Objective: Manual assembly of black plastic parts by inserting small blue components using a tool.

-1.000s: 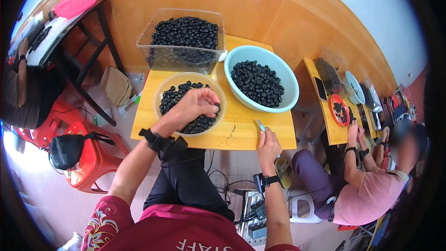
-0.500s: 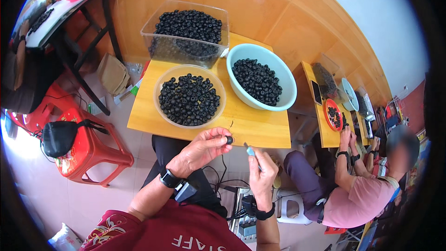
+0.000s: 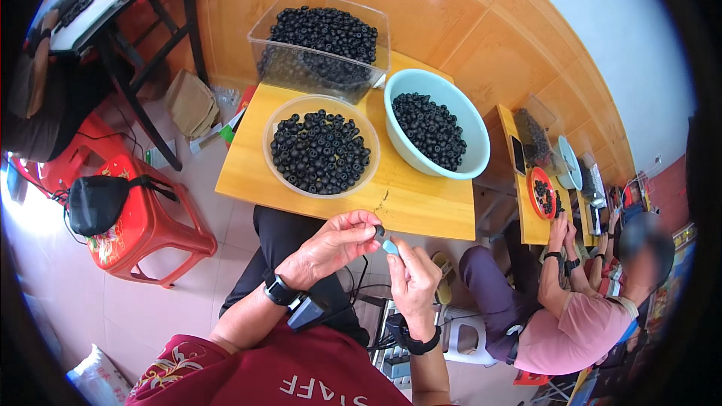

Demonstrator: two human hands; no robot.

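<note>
The left hand (image 3: pixel 331 248) was raised in front of the person's lap, just below the near edge of the yellow wooden counter (image 3: pixel 410 207), its fingers (image 3: pixel 361 227) pinched on 1 small dark round fruit (image 3: pixel 379 231). The right hand (image 3: pixel 414 282) sat close beside it, fingers curled around a small light-blue tool (image 3: pixel 390 247) whose tip pointed up at the fruit; the 2 seemed to touch, though it was too small to be sure. Both wrists wore dark bands.

On the counter stood a clear round bowl (image 3: pixel 272 124) filled with the same dark fruits, a pale green basin (image 3: pixel 466 116) of them just to its right, and a clear rectangular tub (image 3: pixel 289 68) of them behind. A red plastic stool (image 3: pixel 147 229) carrying a black bag (image 3: pixel 98 203) stood on the floor to the left. To the right another person in a pink shirt (image 3: pixel 579 331) sat at a second counter (image 3: pixel 526 207) with a red dish (image 3: pixel 538 197).
</note>
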